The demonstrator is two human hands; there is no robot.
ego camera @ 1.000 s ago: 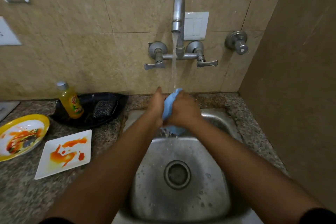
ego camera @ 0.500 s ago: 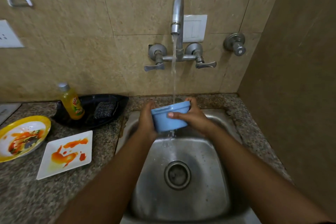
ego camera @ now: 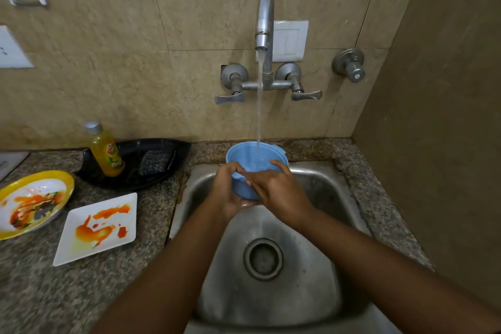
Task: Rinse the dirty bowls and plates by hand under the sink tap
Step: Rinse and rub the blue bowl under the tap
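We see a speckled granite counter with a steel sink set into it, round drain in the middle. Tiled wall behind, wall-mounted tap running, stream of water falling straight down into the blue bowl.

We hold the blue bowl over the back of the sink, mouth up and tipped slightly toward us, water pooling inside. Left hand cups it from below and the side, fingers curled around the wall. Right hand wraps the near rim, thumb over the edge, fingers on the outer wall. Both hands gripping the bowl.

Left of the sink on the counter: black tray holding a yellow soap bottle upright and a dark scrub pad beside it. Nearer to us, a white square plate smeared with orange-red sauce. At the far left edge, a yellow-rimmed round plate with sauce residue, partly cut off. The two plates lie near each other, not touching.
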